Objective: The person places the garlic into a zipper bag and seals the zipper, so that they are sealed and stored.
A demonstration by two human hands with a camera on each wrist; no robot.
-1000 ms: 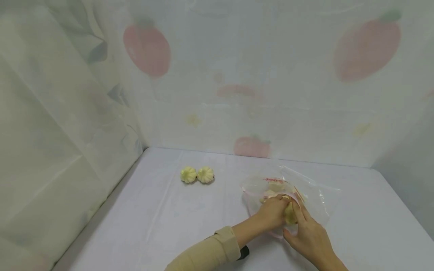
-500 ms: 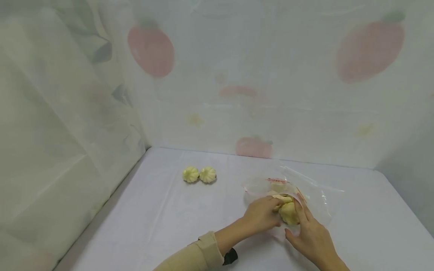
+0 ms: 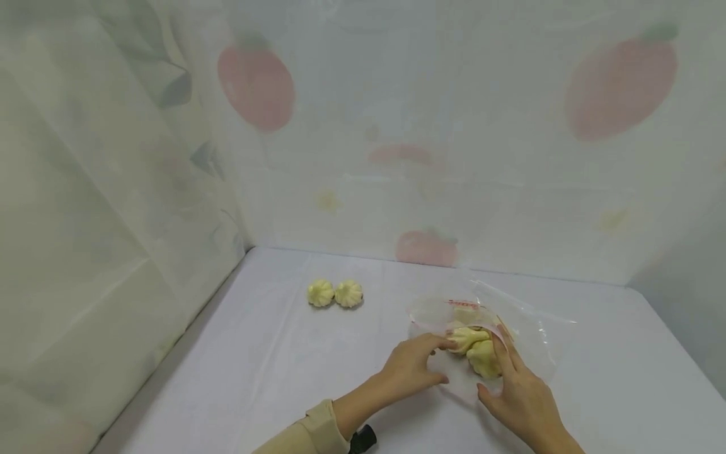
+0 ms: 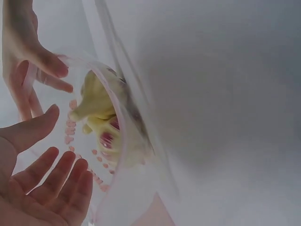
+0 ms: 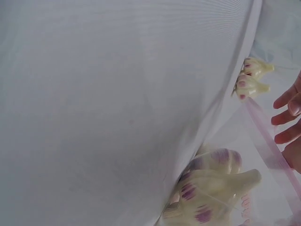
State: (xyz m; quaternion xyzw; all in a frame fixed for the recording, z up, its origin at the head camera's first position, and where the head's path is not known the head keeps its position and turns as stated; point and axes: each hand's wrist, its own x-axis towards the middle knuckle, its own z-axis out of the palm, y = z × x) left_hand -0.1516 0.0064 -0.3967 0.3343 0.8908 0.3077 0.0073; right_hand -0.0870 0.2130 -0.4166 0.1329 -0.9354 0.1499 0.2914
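Note:
A clear plastic bag (image 3: 544, 340) with a pink-edged mouth and red print lies at the right of the table. Garlic bulbs are inside it; one (image 3: 484, 358) sits near the mouth, another (image 3: 466, 338) beside it, both pale with purple patches in the wrist views. My left hand (image 3: 409, 369) is just left of the mouth, fingers loosely bent and nothing in them, as the left wrist view (image 4: 51, 183) confirms. My right hand (image 3: 523, 397) keeps its straight fingers at the bag's mouth, touching the edge, thumb spread apart. How far they reach inside is unclear.
Two more garlic bulbs (image 3: 334, 294) stand side by side at the back left of the white-covered table (image 3: 283, 378). A strawberry-printed curtain (image 3: 482, 126) rises behind the table, and a pale cloth (image 3: 113, 265) hangs along its left side.
My left hand has drawn back out of the bag's mouth toward the left, leaving garlic behind in view. The right hand stays at the bag's edge.

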